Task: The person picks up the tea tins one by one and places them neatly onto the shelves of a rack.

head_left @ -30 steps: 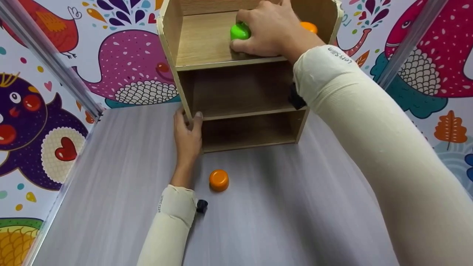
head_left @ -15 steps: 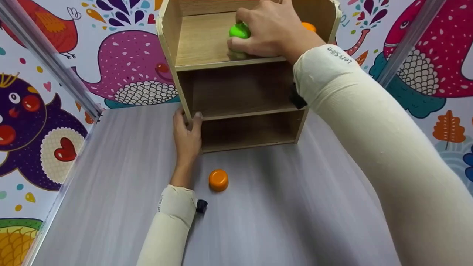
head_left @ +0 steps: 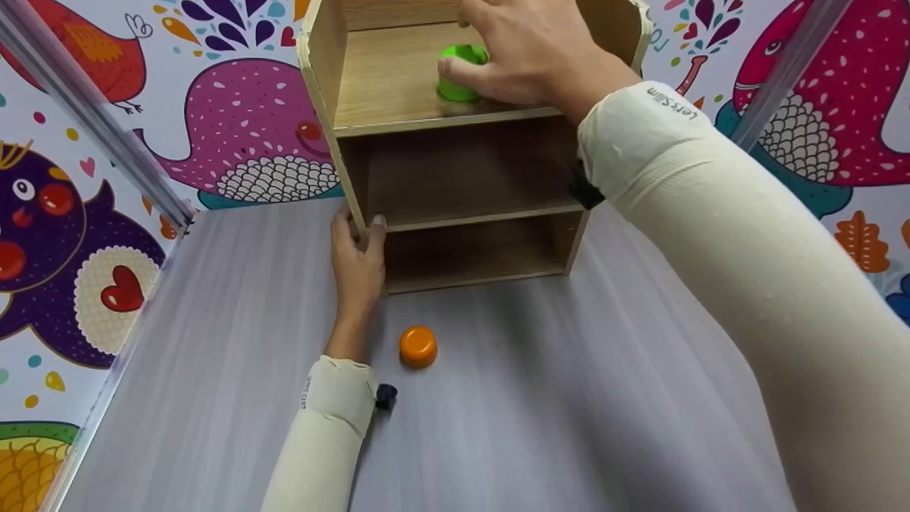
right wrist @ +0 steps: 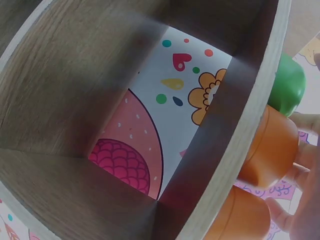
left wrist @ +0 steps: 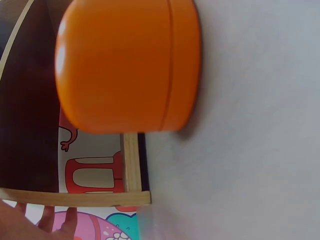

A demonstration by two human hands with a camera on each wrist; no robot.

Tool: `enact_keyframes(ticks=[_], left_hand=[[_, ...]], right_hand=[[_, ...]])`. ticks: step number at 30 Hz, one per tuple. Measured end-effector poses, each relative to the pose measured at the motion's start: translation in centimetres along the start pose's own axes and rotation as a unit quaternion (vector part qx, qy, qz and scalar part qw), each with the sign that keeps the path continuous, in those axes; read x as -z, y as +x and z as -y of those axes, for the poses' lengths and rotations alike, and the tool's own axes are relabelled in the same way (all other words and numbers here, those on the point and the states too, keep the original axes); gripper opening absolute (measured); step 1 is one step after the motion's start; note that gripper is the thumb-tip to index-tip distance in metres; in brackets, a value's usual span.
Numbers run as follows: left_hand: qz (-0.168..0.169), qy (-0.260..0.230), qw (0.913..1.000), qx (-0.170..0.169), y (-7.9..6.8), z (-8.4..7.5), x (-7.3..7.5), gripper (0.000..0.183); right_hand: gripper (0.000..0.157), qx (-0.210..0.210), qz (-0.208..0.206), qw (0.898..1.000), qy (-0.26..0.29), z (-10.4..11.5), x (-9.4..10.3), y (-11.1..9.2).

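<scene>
My left hand [head_left: 357,259] grips the left side panel of a small wooden shelf unit [head_left: 476,213], thumb on the inner side and fingers outside. My right hand [head_left: 540,53] is over the top shelf, thumb and index finger spread apart. Its thumb overlaps a green, cup-sized, rounded cylinder [head_left: 455,91] in the head view. In the right wrist view, the green cylinder [right wrist: 289,85] stands beside one orange cylinder [right wrist: 274,150] and another orange cylinder [right wrist: 245,215], with my fingers [right wrist: 305,155] right at the orange ones. A further orange cylinder [left wrist: 120,65], with a groove near its base, stands on the table.
The grey table [head_left: 498,427] has the orange cylinder in front of the shelf unit, beside my left forearm [head_left: 320,441]. Printed cartoon panels [head_left: 249,135] and metal posts [head_left: 106,114] stand around the table's back and sides.
My right hand has shifted right and its index finger has lifted away from the green cylinder, which shows more now. The orange cylinder beyond the wrist is now covered. The left hand keeps its grip.
</scene>
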State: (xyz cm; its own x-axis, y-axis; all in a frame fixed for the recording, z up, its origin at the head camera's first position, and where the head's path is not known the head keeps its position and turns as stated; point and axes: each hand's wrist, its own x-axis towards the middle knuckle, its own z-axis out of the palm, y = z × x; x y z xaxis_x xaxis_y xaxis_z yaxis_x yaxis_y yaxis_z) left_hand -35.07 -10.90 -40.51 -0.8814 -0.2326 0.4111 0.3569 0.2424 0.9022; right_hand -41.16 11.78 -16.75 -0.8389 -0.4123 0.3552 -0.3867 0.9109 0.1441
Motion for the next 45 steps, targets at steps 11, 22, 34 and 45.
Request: enact_keyframes(ticks=[11,22,34,45], left_hand=[[-0.006,0.017,0.9998,-0.008,1.3,3.9,-0.2,0.051],[0.002,0.016,0.9998,0.009,1.1,3.8,-0.1,0.055],[0.007,0.010,0.9999,0.011,1.1,4.0,-0.1,0.054],[-0.012,0.018,0.9997,-0.008,1.2,4.0,-0.4,0.052]], right_hand=[[0.066,0.010,-0.122,0.993,-0.002,0.1,0.0,-1.6],[0.055,0.096,-0.239,0.966,-0.023,1.2,-1.5,-4.2],[0.046,0.198,-0.278,0.940,0.010,4.4,-5.9,-8.3],[0.046,0.227,-0.223,0.947,0.036,6.7,-11.3,-12.3]])
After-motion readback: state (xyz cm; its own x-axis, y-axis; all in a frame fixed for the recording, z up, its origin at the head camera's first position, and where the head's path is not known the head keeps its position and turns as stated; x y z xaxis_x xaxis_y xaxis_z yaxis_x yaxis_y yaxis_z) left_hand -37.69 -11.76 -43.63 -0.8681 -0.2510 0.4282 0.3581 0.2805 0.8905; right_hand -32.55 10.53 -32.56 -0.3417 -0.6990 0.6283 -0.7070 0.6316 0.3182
